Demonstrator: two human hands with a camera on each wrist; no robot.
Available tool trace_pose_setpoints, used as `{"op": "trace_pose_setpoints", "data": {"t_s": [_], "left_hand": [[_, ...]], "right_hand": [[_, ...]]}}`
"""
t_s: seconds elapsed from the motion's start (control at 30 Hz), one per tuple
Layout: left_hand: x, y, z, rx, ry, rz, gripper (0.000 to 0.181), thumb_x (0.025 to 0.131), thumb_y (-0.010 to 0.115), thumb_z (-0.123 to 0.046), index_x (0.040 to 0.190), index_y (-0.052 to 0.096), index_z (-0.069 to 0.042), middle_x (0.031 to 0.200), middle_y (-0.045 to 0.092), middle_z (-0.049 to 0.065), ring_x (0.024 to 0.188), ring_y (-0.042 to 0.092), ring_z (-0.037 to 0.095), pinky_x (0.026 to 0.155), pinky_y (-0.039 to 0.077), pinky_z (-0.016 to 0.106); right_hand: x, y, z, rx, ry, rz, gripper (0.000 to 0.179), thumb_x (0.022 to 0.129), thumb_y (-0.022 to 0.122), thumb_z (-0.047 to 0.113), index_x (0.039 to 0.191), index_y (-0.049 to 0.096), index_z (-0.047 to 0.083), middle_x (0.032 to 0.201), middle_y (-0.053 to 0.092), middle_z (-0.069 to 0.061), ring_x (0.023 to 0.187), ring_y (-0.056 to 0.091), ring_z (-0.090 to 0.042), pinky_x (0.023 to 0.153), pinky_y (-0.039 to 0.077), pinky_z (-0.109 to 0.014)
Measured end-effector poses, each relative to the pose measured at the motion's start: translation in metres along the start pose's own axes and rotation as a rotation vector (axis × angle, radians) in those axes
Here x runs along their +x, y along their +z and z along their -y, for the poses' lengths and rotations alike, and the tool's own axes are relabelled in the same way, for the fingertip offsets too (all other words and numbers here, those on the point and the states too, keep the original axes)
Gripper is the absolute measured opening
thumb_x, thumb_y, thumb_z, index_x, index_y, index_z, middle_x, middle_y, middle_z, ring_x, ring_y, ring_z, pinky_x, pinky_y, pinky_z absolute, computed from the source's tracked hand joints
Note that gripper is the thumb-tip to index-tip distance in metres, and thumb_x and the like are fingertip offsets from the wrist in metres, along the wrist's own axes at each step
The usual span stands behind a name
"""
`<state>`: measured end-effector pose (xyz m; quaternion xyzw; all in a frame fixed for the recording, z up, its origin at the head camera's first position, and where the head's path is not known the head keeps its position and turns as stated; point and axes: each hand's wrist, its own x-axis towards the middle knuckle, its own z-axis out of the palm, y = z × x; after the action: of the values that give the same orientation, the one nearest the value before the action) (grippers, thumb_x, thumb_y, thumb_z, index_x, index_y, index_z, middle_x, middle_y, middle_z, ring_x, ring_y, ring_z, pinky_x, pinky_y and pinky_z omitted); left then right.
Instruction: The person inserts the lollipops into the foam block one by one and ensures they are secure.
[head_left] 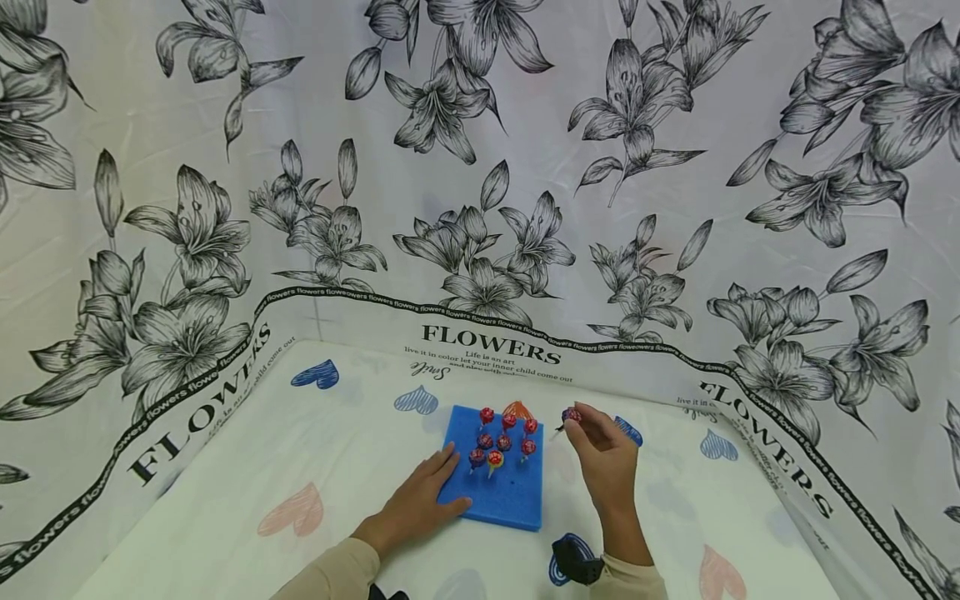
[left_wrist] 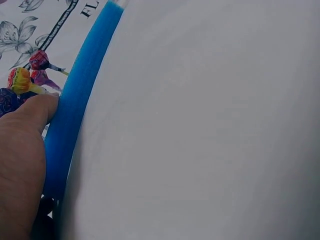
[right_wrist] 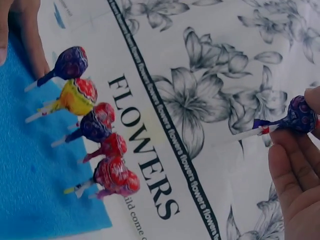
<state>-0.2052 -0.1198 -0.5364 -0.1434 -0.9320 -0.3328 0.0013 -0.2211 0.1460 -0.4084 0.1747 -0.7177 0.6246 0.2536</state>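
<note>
A blue foam board [head_left: 506, 508] lies on the table with several wrapped lollipops stuck upright in it, among them a yellow-and-red lollipop [right_wrist: 77, 96] and a dark purple one [right_wrist: 70, 63]. My left hand [head_left: 420, 492] rests along the board's left side, fingers extended, its thumb on the top near the front corner; the left wrist view shows the thumb [left_wrist: 42, 110] beside the sticks. Right of the board and above the table, my right hand [head_left: 606, 458] pinches a purple-wrapped lollipop [right_wrist: 301, 115] by its head. Its white stick points toward the board, apart from it.
A white cloth with printed hearts [head_left: 315, 375] covers the table. Behind and at the sides hangs a curtain [head_left: 480, 275] with black line-drawn flowers and lettering. On the right wrist sits a black band [head_left: 576, 560]. The board's front part [head_left: 487, 500] carries no lollipops.
</note>
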Motion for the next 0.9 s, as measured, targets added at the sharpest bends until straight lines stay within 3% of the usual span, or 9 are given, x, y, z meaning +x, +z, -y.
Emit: {"op": "trace_pose_setpoints", "data": {"t_s": [0.2,0.33,0.6,0.9], "left_hand": [[0.000,0.000,0.001,-0.004,-0.010,0.007,0.084,0.089,0.057,-0.060,0.151,0.033,-0.010,0.158,0.020,0.005,0.142,0.020,0.035,0.109,0.024,0.054],[0.000,0.000,0.001,0.002,-0.002,0.000,0.085,0.088,0.057,-0.061,0.151,0.034,-0.008,0.158,0.021,0.007,0.141,0.021,0.036,0.108,0.025,0.055],[0.001,0.001,0.002,0.005,0.003,-0.007,0.084,0.088,0.058,-0.060,0.150,0.035,-0.008,0.158,0.022,0.007,0.141,0.022,0.036,0.108,0.025,0.054],[0.001,-0.001,0.000,0.001,-0.016,0.009,0.085,0.088,0.058,-0.061,0.151,0.034,-0.009,0.158,0.022,0.007,0.141,0.021,0.036,0.108,0.025,0.055]], "right_hand": [[-0.001,0.009,-0.016,-0.006,-0.051,0.057,0.025,0.090,0.069,0.004,0.113,0.068,-0.001,0.103,0.068,-0.015,0.091,0.067,-0.019,0.081,0.053,-0.026],[-0.006,0.016,-0.024,-0.039,-0.023,0.075,0.024,0.089,0.069,0.004,0.112,0.068,-0.001,0.102,0.069,-0.012,0.091,0.067,-0.019,0.086,0.051,-0.027],[-0.019,0.029,-0.013,-0.127,0.027,0.139,0.023,0.088,0.068,-0.002,0.110,0.067,-0.007,0.101,0.068,-0.020,0.089,0.067,-0.030,0.083,0.053,-0.034],[-0.036,0.033,-0.063,-0.190,0.054,0.194,0.028,0.088,0.073,0.014,0.113,0.069,0.001,0.099,0.069,-0.001,0.088,0.068,-0.016,0.078,0.054,-0.028]]}}
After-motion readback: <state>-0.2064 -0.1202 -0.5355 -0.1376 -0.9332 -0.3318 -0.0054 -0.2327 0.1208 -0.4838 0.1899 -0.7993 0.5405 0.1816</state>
